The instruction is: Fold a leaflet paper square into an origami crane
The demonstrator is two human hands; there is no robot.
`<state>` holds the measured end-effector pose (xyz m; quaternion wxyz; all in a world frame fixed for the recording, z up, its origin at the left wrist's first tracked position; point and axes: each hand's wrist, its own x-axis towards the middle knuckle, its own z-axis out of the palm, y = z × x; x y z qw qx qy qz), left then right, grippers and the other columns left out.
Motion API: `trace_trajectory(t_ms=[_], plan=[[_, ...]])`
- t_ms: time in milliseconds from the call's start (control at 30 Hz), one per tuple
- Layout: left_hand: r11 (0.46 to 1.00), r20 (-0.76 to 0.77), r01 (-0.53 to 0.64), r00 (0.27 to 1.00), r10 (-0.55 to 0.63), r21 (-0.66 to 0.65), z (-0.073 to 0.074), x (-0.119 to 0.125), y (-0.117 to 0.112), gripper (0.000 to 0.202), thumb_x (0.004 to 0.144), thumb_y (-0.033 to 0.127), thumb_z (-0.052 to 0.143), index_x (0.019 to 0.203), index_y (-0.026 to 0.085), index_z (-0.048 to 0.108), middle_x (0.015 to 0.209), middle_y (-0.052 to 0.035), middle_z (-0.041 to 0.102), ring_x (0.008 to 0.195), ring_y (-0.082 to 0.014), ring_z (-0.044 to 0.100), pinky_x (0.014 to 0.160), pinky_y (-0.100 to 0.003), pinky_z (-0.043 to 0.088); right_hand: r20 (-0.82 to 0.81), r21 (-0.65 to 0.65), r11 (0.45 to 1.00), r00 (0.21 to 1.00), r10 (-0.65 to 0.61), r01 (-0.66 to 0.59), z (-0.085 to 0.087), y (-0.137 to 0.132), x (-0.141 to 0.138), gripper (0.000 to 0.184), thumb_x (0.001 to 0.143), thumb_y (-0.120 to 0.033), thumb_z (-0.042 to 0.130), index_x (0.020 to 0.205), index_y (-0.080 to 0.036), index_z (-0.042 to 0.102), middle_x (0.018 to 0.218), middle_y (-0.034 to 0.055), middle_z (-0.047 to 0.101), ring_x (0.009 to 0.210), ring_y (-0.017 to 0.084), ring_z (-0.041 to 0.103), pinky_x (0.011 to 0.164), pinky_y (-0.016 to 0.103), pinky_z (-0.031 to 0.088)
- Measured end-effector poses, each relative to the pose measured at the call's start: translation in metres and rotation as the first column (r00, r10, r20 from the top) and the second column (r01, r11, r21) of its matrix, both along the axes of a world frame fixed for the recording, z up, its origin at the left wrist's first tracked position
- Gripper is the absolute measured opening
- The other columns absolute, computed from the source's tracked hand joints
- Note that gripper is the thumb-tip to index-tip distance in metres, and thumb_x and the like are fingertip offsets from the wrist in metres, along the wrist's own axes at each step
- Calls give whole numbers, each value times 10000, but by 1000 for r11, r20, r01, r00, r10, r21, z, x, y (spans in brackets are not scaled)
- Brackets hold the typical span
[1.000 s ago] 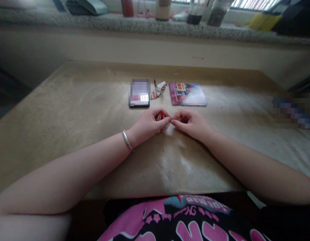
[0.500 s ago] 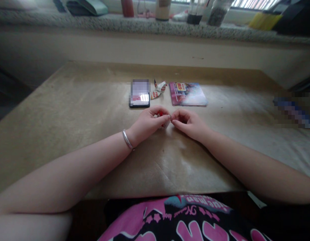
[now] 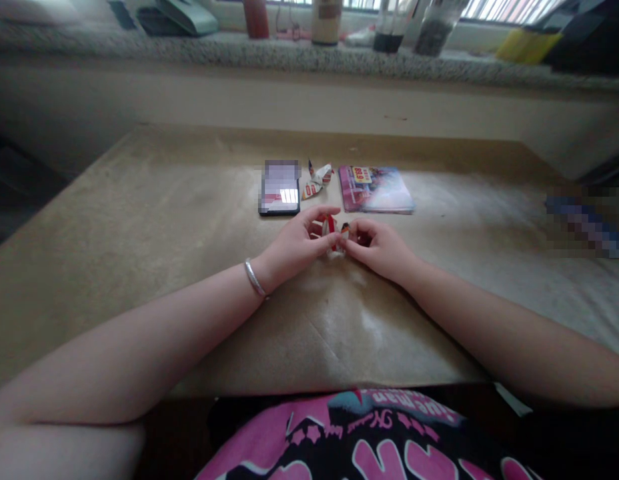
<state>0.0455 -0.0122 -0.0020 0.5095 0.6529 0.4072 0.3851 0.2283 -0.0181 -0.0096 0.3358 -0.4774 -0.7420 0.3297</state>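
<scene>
Between my two hands, just above the table, is a small folded piece of printed paper [image 3: 331, 232], white with a red strip and a dark-and-orange bit at its right. My left hand [image 3: 302, 240], with a silver bangle at its wrist, has its thumb against the paper and its index finger stretched over the top. From the other side my right hand [image 3: 374, 243] pinches the paper's right end between thumb and fingers. Parts of the paper are hidden by the fingers. Behind my hands lies a folded paper crane [image 3: 319, 180] with red and orange print.
A phone or small tablet [image 3: 279, 190] lies left of the crane. To its right is a stack of printed leaflets [image 3: 375, 189]. A blurred blue-purple item [image 3: 587, 225] rests at the table's right edge. Bottles and jars stand on the stone sill [image 3: 289, 59].
My left fingers have lifted and opened somewhat, so more of the red and white paper shows. A dark-and-orange part now appears at my right fingertips.
</scene>
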Motion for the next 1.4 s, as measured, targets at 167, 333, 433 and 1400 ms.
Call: trace_trajectory(t_ms=[167, 333, 433, 1400], plan=[[1000, 78, 31, 996, -31, -1, -4, 3, 2, 313, 744, 116, 669, 1030, 128, 544, 908, -29, 663, 809, -100, 643, 776, -233, 509, -66, -24, 1000, 998, -17, 15, -3, 3, 2, 297, 758, -418, 620, 646, -216, 432, 589, -54, 421, 558, 102, 365, 542, 270, 291], [999, 40, 34, 999, -35, 27, -6, 0, 4, 185, 758, 156, 675, 921, 117, 597, 856, -16, 656, 742, -91, 625, 733, -235, 500, -76, -17, 1000, 997, -3, 2, -3, 4, 3, 279, 764, -403, 616, 656, -216, 441, 596, -55, 415, 563, 104, 375, 541, 271, 306], [1000, 39, 24, 999, -25, 18, -4, -1, 4, 168, 756, 132, 669, 913, 117, 611, 839, -9, 661, 735, -85, 623, 724, -224, 495, -57, -29, 1000, 998, 10, -11, -4, 3, 1, 231, 741, -362, 657, 718, -209, 486, 615, -52, 463, 565, 105, 415, 536, 262, 336], [994, 111, 104, 988, -108, 37, -10, -2, 9, 289, 761, 98, 677, 962, 168, 482, 747, 30, 663, 670, -81, 652, 611, -181, 476, -151, -149, 988, 988, 26, -49, 2, 3, 4, 288, 719, -455, 686, 714, -189, 576, 588, -35, 519, 542, 100, 416, 528, 259, 313]])
